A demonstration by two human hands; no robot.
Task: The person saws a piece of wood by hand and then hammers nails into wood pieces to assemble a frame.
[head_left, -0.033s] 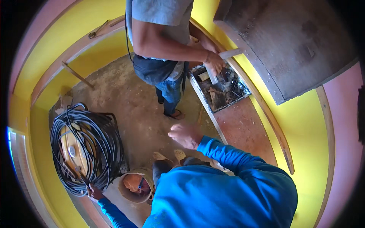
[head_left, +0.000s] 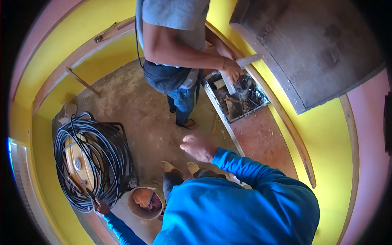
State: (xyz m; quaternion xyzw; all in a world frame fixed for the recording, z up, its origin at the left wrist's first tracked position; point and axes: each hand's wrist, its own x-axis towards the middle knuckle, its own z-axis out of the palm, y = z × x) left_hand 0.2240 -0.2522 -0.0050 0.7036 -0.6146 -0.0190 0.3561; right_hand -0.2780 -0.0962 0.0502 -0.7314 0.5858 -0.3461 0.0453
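Note:
My right hand (head_left: 198, 147) is held in the air over the floor, fingers loosely bent and apart with nothing in them. At lower left, my left hand (head_left: 100, 206) grips a dark elongated object (head_left: 92, 195), too small to identify, against a coil of black cable (head_left: 114, 163). The coil lies around a yellow rounded machine or case (head_left: 73, 153). Beside it stands a pale bucket (head_left: 145, 200) with an orange item inside. My sandalled feet show just above my blue-clad body.
A co-worker (head_left: 167, 53) works at an open recess (head_left: 232, 106) of debris, holding a pale strip (head_left: 249, 60). A grey panel (head_left: 306, 49) juts from the upper right. A timber rail (head_left: 286, 126) runs along the yellow wall (head_left: 326, 143); a stick (head_left: 83, 81) leans at left.
My left hand and the dark object in it have shifted very slightly down. The rest is nearly unchanged.

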